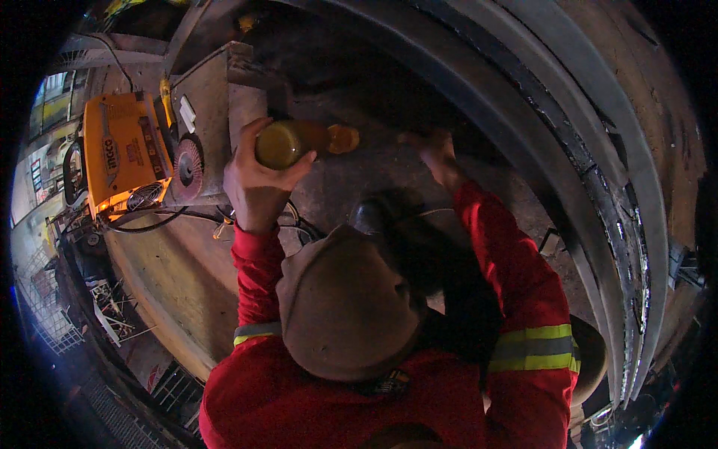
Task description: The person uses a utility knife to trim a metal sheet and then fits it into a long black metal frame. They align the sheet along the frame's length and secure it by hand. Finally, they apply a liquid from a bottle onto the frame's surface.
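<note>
My left hand (258, 176) is wrapped round a rounded bottle (280, 145) of amber-green colour. It lies tilted on its side, base toward me, and its narrower orange end (343, 138) points right. Farther right, my right hand (434, 153) hangs in shadow, apart from the bottle, with its fingers toward the left; the dimness hides whether they hold anything. Red sleeves with reflective bands cover both arms. Between them rises my bent knee (348, 303) in brown trousers, with a dark boot (368, 215) beyond it.
At left, an orange welding machine (123, 153) stands beside a flap disc (188, 166) and white sticks (187, 114) on a metal surface (209, 112). Black cables (153, 229) run below. Large curved steel ribs (553, 142) arch along the right. A curved plate edge (168, 299) lies at lower left.
</note>
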